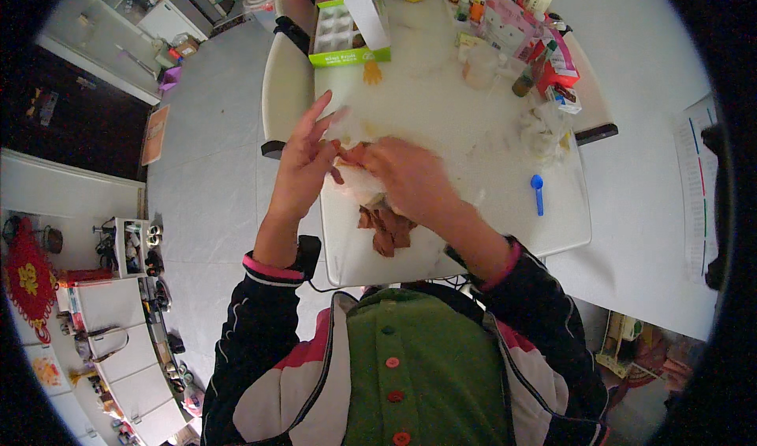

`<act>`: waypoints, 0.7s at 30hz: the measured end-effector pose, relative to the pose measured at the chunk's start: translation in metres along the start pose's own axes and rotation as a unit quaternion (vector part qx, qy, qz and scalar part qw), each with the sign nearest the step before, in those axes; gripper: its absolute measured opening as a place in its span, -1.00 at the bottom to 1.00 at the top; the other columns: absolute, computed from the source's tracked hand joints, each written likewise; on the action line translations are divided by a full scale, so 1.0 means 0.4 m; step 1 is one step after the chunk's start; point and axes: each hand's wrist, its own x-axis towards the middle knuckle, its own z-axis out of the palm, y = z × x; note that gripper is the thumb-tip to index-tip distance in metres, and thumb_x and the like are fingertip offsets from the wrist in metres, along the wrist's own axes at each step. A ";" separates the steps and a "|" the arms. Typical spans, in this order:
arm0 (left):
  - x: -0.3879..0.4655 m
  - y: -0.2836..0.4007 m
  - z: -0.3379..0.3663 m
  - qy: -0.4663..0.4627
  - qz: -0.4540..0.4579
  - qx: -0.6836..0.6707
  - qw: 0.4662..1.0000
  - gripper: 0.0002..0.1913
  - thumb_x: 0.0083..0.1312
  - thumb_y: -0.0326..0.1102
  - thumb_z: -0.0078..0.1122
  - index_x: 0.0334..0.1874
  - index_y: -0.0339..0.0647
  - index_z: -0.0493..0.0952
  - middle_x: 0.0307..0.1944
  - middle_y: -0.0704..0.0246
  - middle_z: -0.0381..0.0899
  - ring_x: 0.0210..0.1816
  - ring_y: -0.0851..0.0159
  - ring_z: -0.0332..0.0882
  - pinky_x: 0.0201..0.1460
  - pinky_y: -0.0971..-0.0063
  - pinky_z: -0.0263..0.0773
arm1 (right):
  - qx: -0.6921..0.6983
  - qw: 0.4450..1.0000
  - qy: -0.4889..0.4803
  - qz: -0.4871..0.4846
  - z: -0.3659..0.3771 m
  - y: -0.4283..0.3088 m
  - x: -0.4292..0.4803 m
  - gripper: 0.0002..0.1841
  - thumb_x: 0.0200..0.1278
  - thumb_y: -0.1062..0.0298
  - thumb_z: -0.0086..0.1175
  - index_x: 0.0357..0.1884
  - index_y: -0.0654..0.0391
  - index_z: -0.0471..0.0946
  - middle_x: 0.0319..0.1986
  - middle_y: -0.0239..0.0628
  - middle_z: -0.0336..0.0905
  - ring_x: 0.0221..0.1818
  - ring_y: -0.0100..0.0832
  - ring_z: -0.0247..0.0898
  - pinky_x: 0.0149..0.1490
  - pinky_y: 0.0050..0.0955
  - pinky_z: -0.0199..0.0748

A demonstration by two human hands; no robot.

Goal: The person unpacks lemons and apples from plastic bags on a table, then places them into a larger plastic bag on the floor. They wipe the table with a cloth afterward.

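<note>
Between my two hands, over the left part of the white table, is a reddish-brown piece of thin material. My left hand pinches its left end between thumb and a finger, the other fingers raised. My right hand, blurred, grips its right end with curled fingers. Just below the hands lies a whitish, partly see-through plastic bag or film, partly hidden by my right hand. Nearer my body, a small heap of brown torn pieces rests on the table.
A blue plastic spoon lies to the right. Beyond it are a crumpled clear bag, a dark glass bottle and several packages. A green kiwi box stands at the far left, by a small yellow hand-shaped thing. Chairs flank the table.
</note>
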 end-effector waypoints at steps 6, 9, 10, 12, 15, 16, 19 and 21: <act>0.008 -0.003 -0.066 0.105 0.048 -0.032 0.993 -0.23 0.26 -0.67 -0.22 0.50 0.07 -0.11 0.14 0.19 0.48 -0.47 0.48 0.48 -0.47 0.64 0.46 | -0.045 0.951 -0.246 0.182 0.137 0.128 -0.017 -0.66 0.17 0.08 0.10 -0.08 0.05 0.48 -0.26 -0.05 0.60 -0.21 -0.08 0.56 -0.11 -0.14 0.51; 0.003 -0.022 -0.112 0.126 0.044 -0.023 0.991 -0.22 0.26 -0.65 -0.23 0.51 0.14 -0.14 0.08 0.20 0.54 -0.49 0.48 0.49 -0.47 0.62 0.48 | -0.049 0.928 -0.327 0.172 0.115 0.160 -0.145 -0.63 0.16 0.07 0.10 -0.09 0.09 0.47 -0.26 -0.04 0.60 -0.20 -0.08 0.57 -0.10 -0.15 0.50; -0.007 -0.030 -0.115 0.126 0.022 -0.023 0.991 -0.22 0.26 -0.65 -0.22 0.50 0.12 -0.13 0.07 0.21 0.54 -0.49 0.48 0.50 -0.48 0.63 0.48 | -0.051 0.914 -0.363 0.171 0.118 0.177 -0.190 -0.62 0.16 0.07 0.11 -0.09 0.11 0.46 -0.26 -0.04 0.60 -0.20 -0.09 0.57 -0.10 -0.15 0.50; -0.005 -0.039 -0.095 0.115 -0.017 -0.032 0.993 -0.24 0.26 -0.64 -0.21 0.50 0.10 -0.10 0.06 0.22 0.55 -0.49 0.48 0.51 -0.49 0.63 0.48 | -0.078 0.887 -0.411 0.194 0.109 0.217 -0.258 -0.60 0.16 0.06 0.11 -0.10 0.14 0.45 -0.25 -0.03 0.60 -0.19 -0.09 0.57 -0.10 -0.16 0.50; 0.005 -0.025 -0.064 0.034 -0.059 -0.001 0.998 -0.29 0.25 -0.64 -0.18 0.47 0.02 0.04 0.13 0.18 0.49 -0.40 0.40 0.55 -0.36 0.57 0.52 | -0.128 0.876 -0.369 0.283 0.119 0.289 -0.283 -0.53 0.16 0.06 0.12 0.01 0.16 0.41 -0.21 0.00 0.60 -0.15 -0.08 0.57 -0.05 -0.11 0.50; 0.008 -0.028 -0.068 0.050 -0.014 0.084 0.995 -0.33 0.24 -0.62 -0.14 0.44 0.00 0.11 0.11 0.17 0.50 -0.35 0.34 0.55 -0.30 0.51 0.51 | -0.055 0.906 -0.294 0.300 0.134 0.306 -0.271 -0.53 0.17 0.06 0.11 0.03 0.16 0.41 -0.22 -0.01 0.60 -0.15 -0.09 0.57 -0.05 -0.11 0.50; 0.016 -0.019 -0.059 0.131 0.133 0.346 0.919 -0.44 0.20 -0.57 -0.01 0.30 -0.07 0.31 0.00 0.15 0.51 -0.21 0.18 0.53 -0.14 0.35 0.47 | 0.133 0.935 -0.106 0.312 0.177 0.320 -0.213 -0.54 0.21 0.09 0.08 0.07 0.17 0.39 -0.25 -0.08 0.59 -0.15 -0.14 0.53 -0.04 -0.16 0.46; -0.002 0.048 -0.007 0.230 0.239 0.530 0.780 -0.53 0.17 -0.53 0.07 0.18 -0.13 0.42 -0.10 0.15 0.52 -0.12 0.09 0.49 -0.04 0.26 0.41 | 0.224 0.933 -0.050 0.278 0.228 0.279 -0.154 -0.56 0.24 0.14 0.04 0.08 0.18 0.38 -0.30 -0.18 0.54 -0.15 -0.22 0.46 -0.04 -0.25 0.40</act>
